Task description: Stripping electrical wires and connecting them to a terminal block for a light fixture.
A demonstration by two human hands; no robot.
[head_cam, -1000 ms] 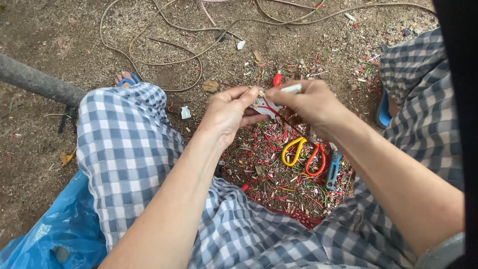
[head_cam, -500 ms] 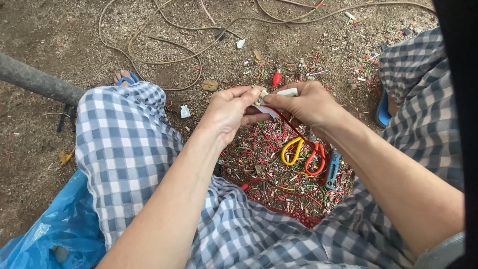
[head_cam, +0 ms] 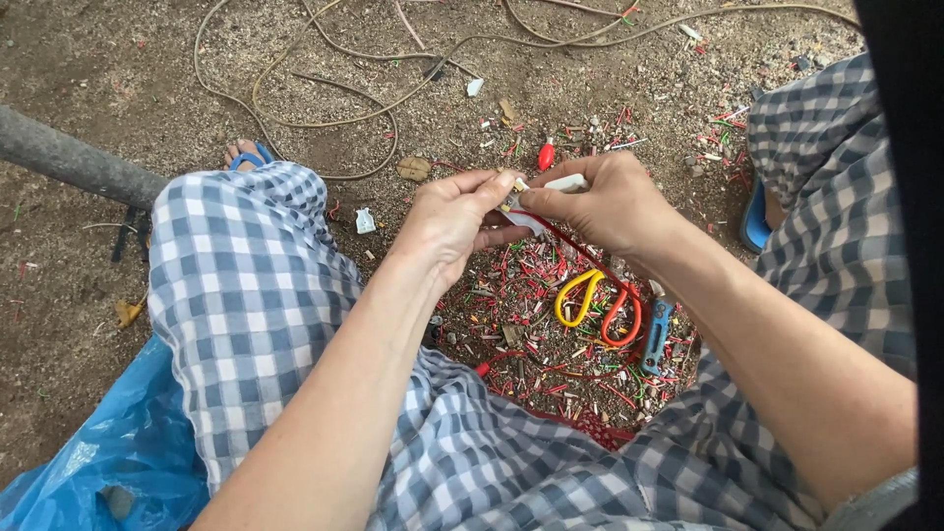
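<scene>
The dirt ground (head_cam: 118,59) fills the view; the person sits on it with knees spread, wearing blue-and-white checked trousers (head_cam: 246,295). A blue plastic bag (head_cam: 108,452) lies at the lower left, beside the left leg. A grey pipe (head_cam: 69,157) runs in from the left edge. Long tan cables (head_cam: 295,108) loop across the ground at the top.

Between the legs lies a litter of cut wire scraps (head_cam: 531,344), mostly red. On this litter rest a yellow wire loop (head_cam: 575,300), a red wire loop (head_cam: 624,320) touching it, and a small blue tool (head_cam: 657,336) just to the right.

The left hand (head_cam: 452,221) and the right hand (head_cam: 610,202) meet above the litter. The left fingers (head_cam: 487,182) are closed in a pinch on a small white connector (head_cam: 521,211). The right fingers (head_cam: 551,202) are closed around the same connector from the other side, with a white piece (head_cam: 565,182) projecting above the knuckles. A red wire (head_cam: 580,258) runs from the connector down towards the loops.

A blue sandal (head_cam: 246,155) shows beyond the left knee.
</scene>
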